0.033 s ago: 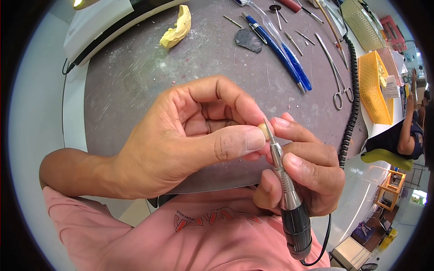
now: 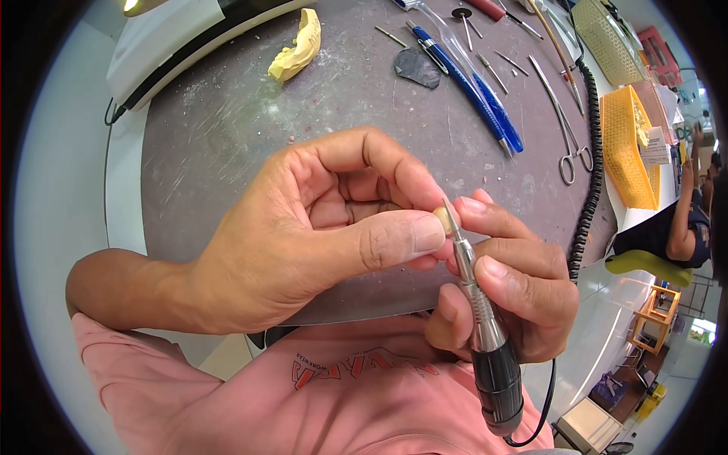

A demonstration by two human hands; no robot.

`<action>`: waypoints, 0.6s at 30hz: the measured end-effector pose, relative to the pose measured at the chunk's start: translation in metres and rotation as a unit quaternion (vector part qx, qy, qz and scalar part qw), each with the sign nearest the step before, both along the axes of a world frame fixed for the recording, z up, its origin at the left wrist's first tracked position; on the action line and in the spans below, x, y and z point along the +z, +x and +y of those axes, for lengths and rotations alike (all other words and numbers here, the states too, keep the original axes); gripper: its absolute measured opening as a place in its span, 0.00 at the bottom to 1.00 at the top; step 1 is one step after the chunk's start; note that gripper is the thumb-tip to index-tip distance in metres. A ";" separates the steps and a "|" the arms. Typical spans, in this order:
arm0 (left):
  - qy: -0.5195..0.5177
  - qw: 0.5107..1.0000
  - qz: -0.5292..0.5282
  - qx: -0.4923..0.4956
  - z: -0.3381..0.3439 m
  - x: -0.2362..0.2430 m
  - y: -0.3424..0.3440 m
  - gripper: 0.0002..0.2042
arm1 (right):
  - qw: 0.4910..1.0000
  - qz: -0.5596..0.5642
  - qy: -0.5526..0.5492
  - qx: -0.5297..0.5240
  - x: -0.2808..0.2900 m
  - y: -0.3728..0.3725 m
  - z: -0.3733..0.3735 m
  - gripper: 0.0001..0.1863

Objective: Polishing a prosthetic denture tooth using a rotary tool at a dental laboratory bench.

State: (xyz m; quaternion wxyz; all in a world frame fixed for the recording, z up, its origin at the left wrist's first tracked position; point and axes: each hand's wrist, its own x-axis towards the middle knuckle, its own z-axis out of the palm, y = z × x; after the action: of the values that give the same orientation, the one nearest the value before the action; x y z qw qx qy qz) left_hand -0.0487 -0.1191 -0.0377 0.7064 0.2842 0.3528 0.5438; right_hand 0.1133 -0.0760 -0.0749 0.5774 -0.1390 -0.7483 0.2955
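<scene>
Dusty grey desk [image 2: 227, 136] under my hands, nothing moved.
My left hand [image 2: 318, 227] fingers pinch a small tooth-coloured piece [image 2: 440, 220]; right hand [image 2: 508, 296] fingers grip the grinder [image 2: 481, 318], tip touching it.

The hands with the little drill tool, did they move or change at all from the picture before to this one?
Nothing visibly changed. The left hand pinches the same small pale piece at its fingertips, and the right hand grips the silver-and-black rotary handpiece with its tip against that piece. The tools on the dark mat lie in the same places.
</scene>
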 end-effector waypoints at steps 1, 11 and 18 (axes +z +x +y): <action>-0.001 1.000 -0.002 -0.003 0.000 0.000 0.000 0.07 | 1.000 0.000 0.000 0.000 0.000 0.000 0.000 0.16; -0.010 1.000 -0.002 0.003 0.001 0.002 0.001 0.07 | 1.000 -0.019 0.000 0.011 0.005 0.004 0.002 0.16; -0.009 1.000 -0.003 0.004 0.000 0.002 0.001 0.07 | 0.999 -0.021 -0.013 0.021 0.005 0.005 0.002 0.17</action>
State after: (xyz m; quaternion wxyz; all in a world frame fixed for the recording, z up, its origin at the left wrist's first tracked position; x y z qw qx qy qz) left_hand -0.0479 -0.1189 -0.0357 0.7077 0.2750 0.3565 0.5444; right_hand 0.1182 -0.0739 -0.0697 0.5535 -0.1366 -0.7590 0.3144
